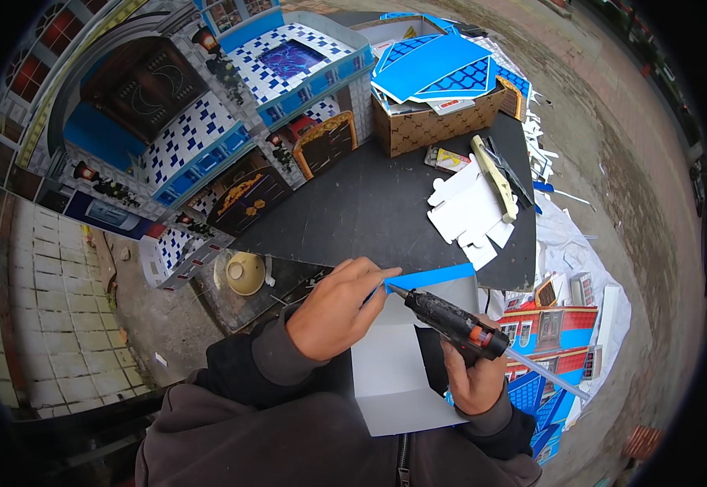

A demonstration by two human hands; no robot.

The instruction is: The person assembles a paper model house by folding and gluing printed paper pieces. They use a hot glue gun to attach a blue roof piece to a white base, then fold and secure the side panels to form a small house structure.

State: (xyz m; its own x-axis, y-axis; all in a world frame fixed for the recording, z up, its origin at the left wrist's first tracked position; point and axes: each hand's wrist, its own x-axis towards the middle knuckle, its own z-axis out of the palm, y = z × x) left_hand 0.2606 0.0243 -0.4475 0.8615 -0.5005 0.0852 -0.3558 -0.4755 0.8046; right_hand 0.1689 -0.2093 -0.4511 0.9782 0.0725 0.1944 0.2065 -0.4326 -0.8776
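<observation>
just ahead of the right hand, a black glue gun is gripped with its nozzle touching the blue top edge of a folded card piece. that edge is pinched by the left hand. gluing looks underway; next the seam probably needs pressing shut.

Right hand aims glue gun at card piece.

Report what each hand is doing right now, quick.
Left hand: closed, pinching the blue-edged white card piece at its top edge.
Right hand: closed around a black glue gun, nozzle at the card's blue edge.
</observation>
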